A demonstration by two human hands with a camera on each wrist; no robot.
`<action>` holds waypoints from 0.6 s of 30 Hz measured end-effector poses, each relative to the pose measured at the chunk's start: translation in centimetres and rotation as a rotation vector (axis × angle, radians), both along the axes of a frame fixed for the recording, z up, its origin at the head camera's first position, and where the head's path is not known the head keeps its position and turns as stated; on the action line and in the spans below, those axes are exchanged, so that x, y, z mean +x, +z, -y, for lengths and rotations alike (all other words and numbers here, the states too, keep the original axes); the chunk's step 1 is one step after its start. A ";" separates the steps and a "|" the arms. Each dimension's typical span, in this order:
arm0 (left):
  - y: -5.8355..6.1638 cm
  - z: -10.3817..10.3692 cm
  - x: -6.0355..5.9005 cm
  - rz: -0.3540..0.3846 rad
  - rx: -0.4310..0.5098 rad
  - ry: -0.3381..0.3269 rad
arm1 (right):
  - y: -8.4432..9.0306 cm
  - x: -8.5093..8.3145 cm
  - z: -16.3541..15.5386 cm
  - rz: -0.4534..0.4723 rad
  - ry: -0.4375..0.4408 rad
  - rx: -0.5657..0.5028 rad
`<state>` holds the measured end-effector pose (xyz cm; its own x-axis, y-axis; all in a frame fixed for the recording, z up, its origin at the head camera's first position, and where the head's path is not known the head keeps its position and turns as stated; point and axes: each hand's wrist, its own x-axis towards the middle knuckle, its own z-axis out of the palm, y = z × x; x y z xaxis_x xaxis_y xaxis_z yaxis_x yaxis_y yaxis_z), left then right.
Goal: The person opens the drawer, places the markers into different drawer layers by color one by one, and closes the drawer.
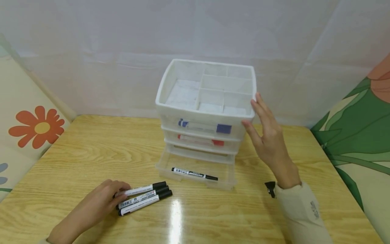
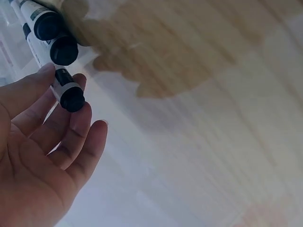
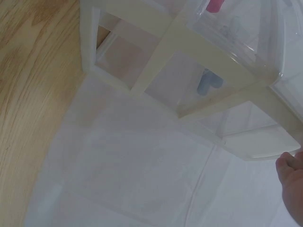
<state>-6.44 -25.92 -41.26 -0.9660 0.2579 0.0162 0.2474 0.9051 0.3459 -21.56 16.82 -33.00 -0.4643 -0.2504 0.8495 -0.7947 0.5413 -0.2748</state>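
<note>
The left hand (image 1: 99, 203) lies with relaxed fingers (image 2: 78, 125) on the ends of three black markers (image 1: 143, 198), which lie together near the desk's (image 1: 76, 152) front edge; one barrel rests between the fingertips, touched rather than gripped, apparently to be singled out. The right hand (image 1: 266, 137) is flat, its straight fingers against the right side of the drawer unit (image 1: 205, 101) at the desk's back edge, likely steadying it. The bottom drawer (image 1: 195, 173) stands pulled out, holding one black marker (image 1: 195, 174); blue and red markers fill the drawers above.
</note>
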 end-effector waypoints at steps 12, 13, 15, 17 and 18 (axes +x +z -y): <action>1.2 -1.1 0.3 -0.135 0.054 0.013 | 0.0 0.0 -0.1 0.008 -0.019 0.017; 1.4 -1.3 0.2 -0.139 0.062 0.006 | 0.0 0.0 -0.1 0.010 -0.019 0.016; 1.8 -1.6 0.1 -0.149 0.069 -0.002 | 0.0 0.1 -0.1 0.013 -0.019 0.014; 2.1 -1.9 -0.1 -0.164 0.077 -0.020 | -0.1 0.1 -0.1 0.015 -0.016 0.010; 2.3 -2.0 -0.1 -0.178 0.080 -0.031 | -0.1 0.1 -0.1 0.016 -0.017 0.009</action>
